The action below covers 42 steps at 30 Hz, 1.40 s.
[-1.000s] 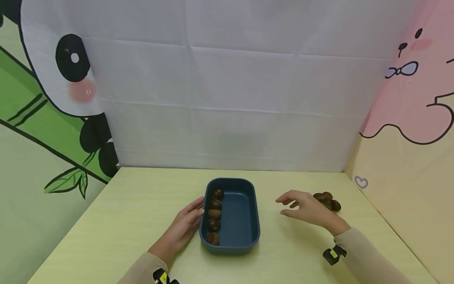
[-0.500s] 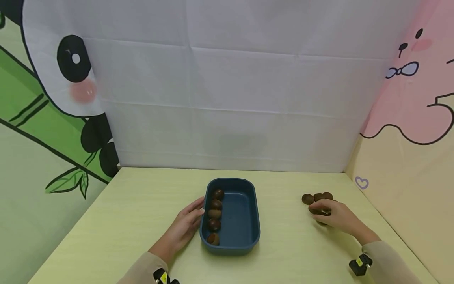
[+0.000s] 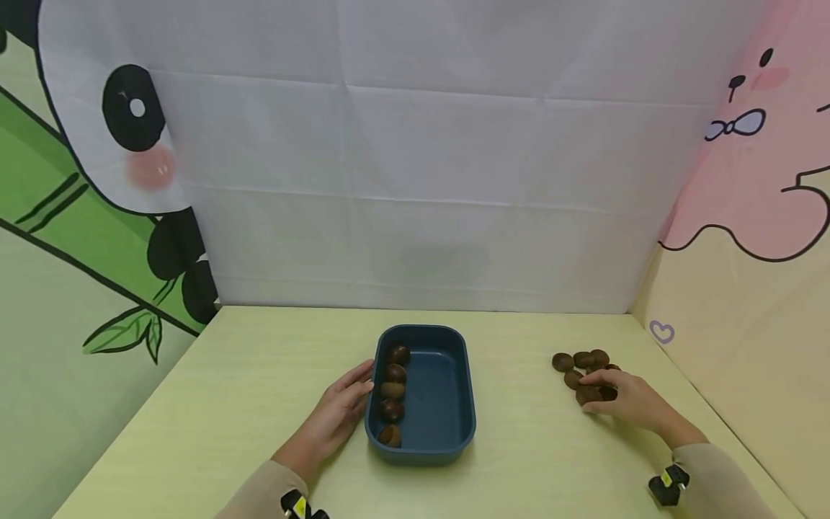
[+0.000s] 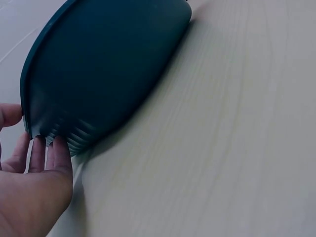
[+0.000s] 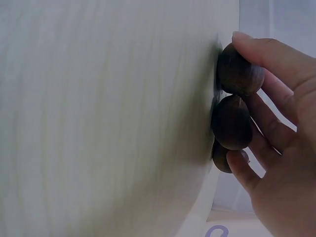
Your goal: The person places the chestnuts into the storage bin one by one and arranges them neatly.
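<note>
Near the pile of chestnuts (image 3: 563, 362) at the right, my right hand (image 3: 625, 400) pinches one brown chestnut (image 5: 241, 69) between thumb and fingers, low over the table. Two more chestnuts lie under the palm in the right wrist view, and the hand partly covers the pile. My left hand (image 3: 337, 411) rests its extended fingers on the left side of a dark blue rectangular box (image 3: 462, 396). In the left wrist view the fingertips (image 4: 61, 145) touch the box's outer wall near its rim. Inside the box, several chestnuts (image 3: 392, 411) form a row along the left wall.
The pale yellow table (image 3: 279, 353) ends at a white cloth backdrop (image 3: 415, 216). Cartoon-printed walls stand at the left and right, with a purple heart (image 3: 662, 332) low on the right one. A black wrist camera (image 3: 668, 486) is strapped on the right sleeve.
My right hand has moved right to the pile and now holds a chestnut at its near edge, having shifted slightly toward me. My left hand and the box have stayed put.
</note>
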### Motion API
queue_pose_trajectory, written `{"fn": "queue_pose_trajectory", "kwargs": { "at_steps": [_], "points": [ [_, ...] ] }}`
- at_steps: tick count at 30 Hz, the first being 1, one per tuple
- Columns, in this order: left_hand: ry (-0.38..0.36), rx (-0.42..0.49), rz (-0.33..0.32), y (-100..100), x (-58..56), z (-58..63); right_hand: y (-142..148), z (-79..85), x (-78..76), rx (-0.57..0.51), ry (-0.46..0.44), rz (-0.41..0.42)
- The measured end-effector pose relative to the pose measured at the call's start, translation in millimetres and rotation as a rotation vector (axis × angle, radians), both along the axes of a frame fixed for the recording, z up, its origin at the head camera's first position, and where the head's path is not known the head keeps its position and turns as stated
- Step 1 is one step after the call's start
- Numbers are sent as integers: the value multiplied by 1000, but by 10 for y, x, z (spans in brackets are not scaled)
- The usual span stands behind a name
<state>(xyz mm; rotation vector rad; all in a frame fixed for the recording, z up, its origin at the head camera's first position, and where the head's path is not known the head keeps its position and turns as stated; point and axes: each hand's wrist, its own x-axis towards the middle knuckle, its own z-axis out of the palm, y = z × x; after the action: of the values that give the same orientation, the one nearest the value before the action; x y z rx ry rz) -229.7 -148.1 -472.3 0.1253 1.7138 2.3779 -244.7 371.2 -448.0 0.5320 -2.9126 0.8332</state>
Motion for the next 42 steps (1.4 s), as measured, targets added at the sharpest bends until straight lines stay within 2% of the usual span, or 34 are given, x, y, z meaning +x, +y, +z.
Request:
{"fn": "queue_pose_trajectory", "kwargs": {
  "at_steps": [11,18,23,31,42],
  "points": [
    [-11,3,15,2,-12,3,1,-2,-32,-13,22,-17],
    [-9,-5,12,-2,-19,13,-105,105,-89,9,93,6],
    [-9,9,18,10,-31,25,-271,216,-145,-16,70,60],
    [-21,-10,39,26,-27,43,-612,388,-345,-102,12,197],
    [-23,-6,16,22,-2,44,-1272,814,-542,-106,-24,340]
  ]
}}
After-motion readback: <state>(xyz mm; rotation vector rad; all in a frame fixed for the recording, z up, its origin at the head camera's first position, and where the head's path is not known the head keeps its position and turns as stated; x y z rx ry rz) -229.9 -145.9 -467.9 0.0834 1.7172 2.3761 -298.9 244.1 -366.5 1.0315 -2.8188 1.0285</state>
